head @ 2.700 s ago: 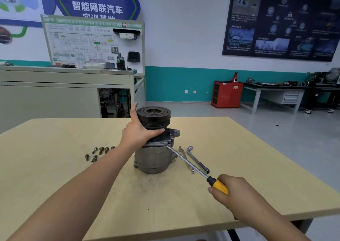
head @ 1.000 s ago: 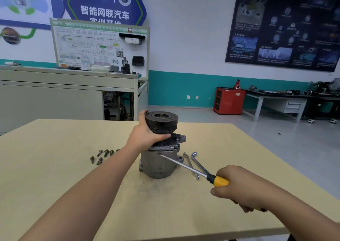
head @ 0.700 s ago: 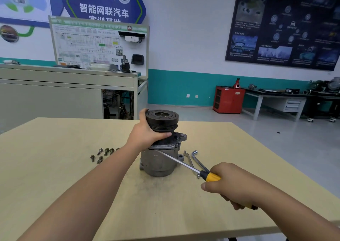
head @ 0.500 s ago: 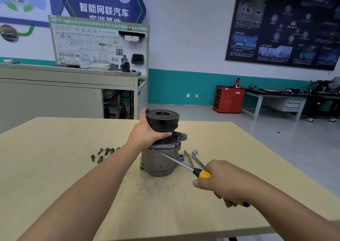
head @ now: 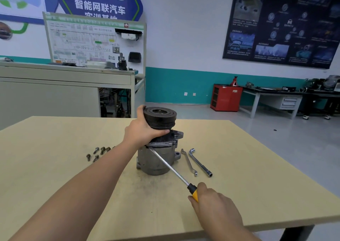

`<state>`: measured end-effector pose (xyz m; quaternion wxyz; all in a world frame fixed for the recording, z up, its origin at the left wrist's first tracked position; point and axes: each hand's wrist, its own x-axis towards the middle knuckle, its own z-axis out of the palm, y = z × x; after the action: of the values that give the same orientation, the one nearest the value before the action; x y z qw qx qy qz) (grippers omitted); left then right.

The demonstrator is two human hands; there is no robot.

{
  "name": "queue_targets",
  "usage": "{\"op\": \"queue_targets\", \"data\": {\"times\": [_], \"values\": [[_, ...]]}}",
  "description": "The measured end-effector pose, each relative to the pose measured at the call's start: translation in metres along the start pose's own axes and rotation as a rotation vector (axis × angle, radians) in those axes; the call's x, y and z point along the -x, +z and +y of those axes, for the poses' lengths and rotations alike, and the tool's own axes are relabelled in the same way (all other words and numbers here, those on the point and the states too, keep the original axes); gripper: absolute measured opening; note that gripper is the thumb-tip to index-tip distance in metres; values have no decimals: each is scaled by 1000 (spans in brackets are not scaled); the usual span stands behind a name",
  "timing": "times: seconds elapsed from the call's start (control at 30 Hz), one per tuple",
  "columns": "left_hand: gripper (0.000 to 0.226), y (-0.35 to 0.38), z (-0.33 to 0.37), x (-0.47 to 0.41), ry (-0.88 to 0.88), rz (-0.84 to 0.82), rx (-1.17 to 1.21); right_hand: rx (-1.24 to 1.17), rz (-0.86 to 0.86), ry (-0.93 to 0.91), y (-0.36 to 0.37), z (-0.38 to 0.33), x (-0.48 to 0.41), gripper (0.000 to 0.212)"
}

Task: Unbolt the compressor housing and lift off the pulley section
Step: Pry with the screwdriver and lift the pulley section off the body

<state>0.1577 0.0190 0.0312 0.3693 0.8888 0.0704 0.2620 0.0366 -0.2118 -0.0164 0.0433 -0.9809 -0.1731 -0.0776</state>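
Cast-metal compressor housing (head: 154,161) stands on the desk (head: 55,167), heavy and rigid, I judge. My left hand (head: 141,132) wraps the black pulley section (head: 160,117) on top, where its grooves should give grip; my right hand (head: 215,204) clenches the yellow-handled screwdriver (head: 169,167), tip at the seam below.

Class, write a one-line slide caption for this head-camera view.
Left hand grips the pulley while the right hand holds a screwdriver tip at the compressor housing seam.

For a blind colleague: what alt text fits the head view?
A person's left hand grips the black pulley atop a compressor on a table, while the right hand pushes a screwdriver tip into its housing seam. Bolts and two wrenches lie alongside.
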Motion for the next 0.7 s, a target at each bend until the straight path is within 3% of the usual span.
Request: {"op": "queue_targets", "data": {"times": [0.07, 0.17, 0.33, 0.7], "values": [[116, 1, 3, 1, -2, 13, -27, 80, 19, -33, 3, -6, 2, 43], [113, 2, 4, 3, 6, 26, -49, -36, -112, 51, 24, -10, -1, 54], [112, 2, 2, 2, 12, 22, -65, -157, -217, 133, -5, 19, 3, 34], [113, 2, 1, 0, 9, 14, -67, -299, -244, 223, -42, 66, 5, 39]]}}
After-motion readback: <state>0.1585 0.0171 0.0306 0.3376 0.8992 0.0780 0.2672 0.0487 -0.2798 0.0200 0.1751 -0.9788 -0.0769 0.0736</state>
